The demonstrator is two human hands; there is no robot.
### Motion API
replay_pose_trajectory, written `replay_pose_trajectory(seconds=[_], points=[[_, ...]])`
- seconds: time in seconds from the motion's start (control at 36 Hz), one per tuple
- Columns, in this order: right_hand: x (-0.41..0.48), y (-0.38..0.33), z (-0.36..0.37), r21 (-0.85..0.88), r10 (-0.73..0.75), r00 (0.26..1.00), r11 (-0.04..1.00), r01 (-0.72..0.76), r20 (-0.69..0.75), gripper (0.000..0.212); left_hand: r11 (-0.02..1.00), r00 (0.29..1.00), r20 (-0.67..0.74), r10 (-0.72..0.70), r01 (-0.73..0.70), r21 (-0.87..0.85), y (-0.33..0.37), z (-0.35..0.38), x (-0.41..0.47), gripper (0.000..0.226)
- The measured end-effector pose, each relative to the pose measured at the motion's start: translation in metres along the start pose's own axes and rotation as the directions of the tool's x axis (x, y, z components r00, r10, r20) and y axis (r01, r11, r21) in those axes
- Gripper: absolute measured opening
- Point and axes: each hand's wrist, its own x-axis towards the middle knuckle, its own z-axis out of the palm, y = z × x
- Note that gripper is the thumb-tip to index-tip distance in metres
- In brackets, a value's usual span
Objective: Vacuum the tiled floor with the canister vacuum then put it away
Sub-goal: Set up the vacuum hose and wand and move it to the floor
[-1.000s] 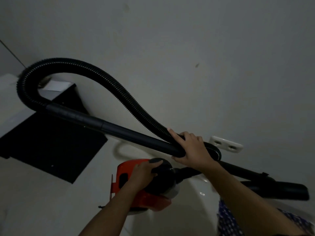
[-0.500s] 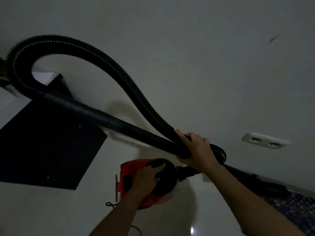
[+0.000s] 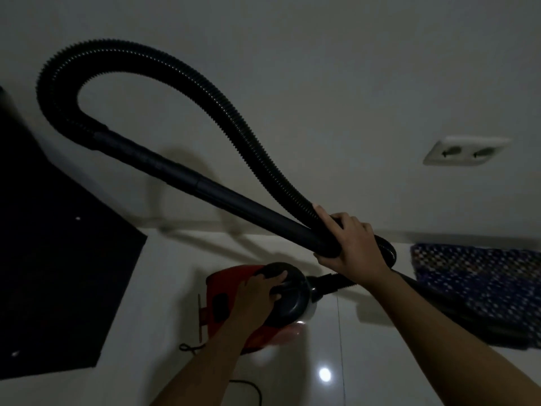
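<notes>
A red canister vacuum [image 3: 225, 291] with a black round front cap [image 3: 289, 297] hangs just above the glossy white tiled floor [image 3: 366, 347]. My left hand [image 3: 257, 297] grips it on top, fingers over the cap. My right hand [image 3: 351, 241] is closed around both the black rigid wand [image 3: 205, 183] and the black ribbed hose [image 3: 164, 63]. The hose rises in a big loop against the wall and bends back down to the wand's upper end at the left. The wand's lower end passes behind my right forearm and is hidden.
A black mat or panel [image 3: 58, 273] lies on the floor at the left. A blue patterned rug [image 3: 483, 288] lies at the right by the wall. A white double socket [image 3: 465, 150] sits low on the wall. A black cord [image 3: 248, 388] trails near my left arm.
The view has shifted left and closer: the socket and rug have come further into sight. The hose loop stands higher. Both hands keep their grips.
</notes>
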Motion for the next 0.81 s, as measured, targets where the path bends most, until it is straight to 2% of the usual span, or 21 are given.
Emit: replay_pose_trajectory(seconds=[0.19, 0.25, 0.31, 0.36, 0.44, 0.58, 0.69, 0.81], points=[[-0.020, 0.041, 0.101, -0.025, 0.034, 0.998, 0.999, -0.035, -0.048, 0.096, 0.997, 0.999, 0.009, 0.052, -0.051, -0.059, -0.054, 0.073, 0.048, 0.058], [-0.028, 0.055, 0.141, -0.058, -0.022, 0.995, 0.998, 0.016, -0.100, 0.098, 0.995, 0.996, -0.023, 0.081, -0.082, -0.056, -0.070, 0.105, 0.064, 0.054], [-0.022, 0.058, 0.147, -0.044, -0.014, 0.999, 0.999, 0.013, -0.038, 0.100, 0.994, 0.994, -0.031, 0.105, -0.107, -0.037, -0.069, 0.111, 0.069, 0.053], [-0.025, 0.060, 0.153, -0.063, -0.023, 0.999, 0.998, 0.020, -0.040, 0.100, 0.988, 0.986, -0.066, 0.152, -0.153, -0.025, -0.069, 0.122, 0.066, 0.053], [-0.033, 0.069, 0.178, -0.072, -0.044, 0.996, 0.997, 0.038, -0.077, 0.100, 0.979, 0.973, -0.111, 0.202, -0.199, 0.032, -0.080, 0.143, 0.078, 0.053], [-0.052, 0.077, 0.200, -0.076, -0.068, 0.982, 0.996, 0.055, -0.174, 0.100, 0.968, 0.963, -0.100, 0.250, -0.247, 0.044, -0.098, 0.162, 0.087, 0.053], [-0.064, 0.074, 0.205, -0.079, -0.041, 0.969, 0.997, 0.022, -0.246, 0.099, 0.970, 0.965, -0.093, 0.244, -0.243, 0.021, -0.108, 0.163, 0.089, 0.053], [-0.068, 0.063, 0.199, -0.058, -0.037, 0.965, 0.998, 0.023, -0.258, 0.102, 0.970, 0.968, -0.072, 0.242, -0.242, 0.004, -0.114, 0.161, 0.081, 0.053]])
